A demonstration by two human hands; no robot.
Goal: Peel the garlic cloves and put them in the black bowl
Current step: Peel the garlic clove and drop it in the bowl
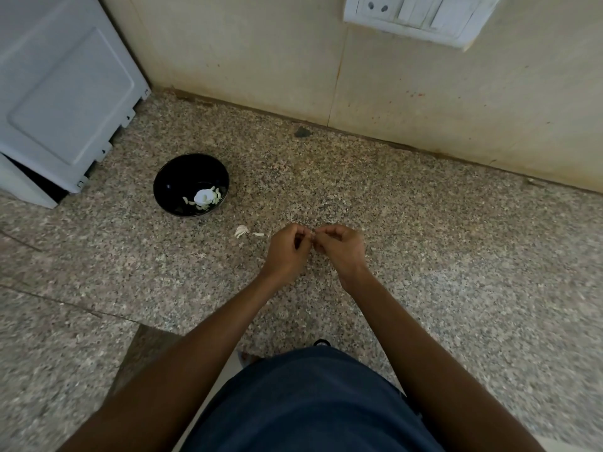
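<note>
The black bowl (169,177) stands on the speckled granite counter (424,239), left of centre, with several pale peeled cloves (208,199) lying in its bottom. My left hand (287,251) and my right hand (341,247) meet above the counter, fingers curled, pinching a small garlic clove (312,238) between their fingertips; the clove is mostly hidden. A small cluster of garlic pieces (241,230) and a loose white scrap (258,234) lie on the counter just left of my left hand.
A white appliance (62,93) stands at the back left, close to the bowl. The beige wall (293,60) runs along the counter's rear, with a switch plate (421,14) at the top right. The counter's front edge is near my body.
</note>
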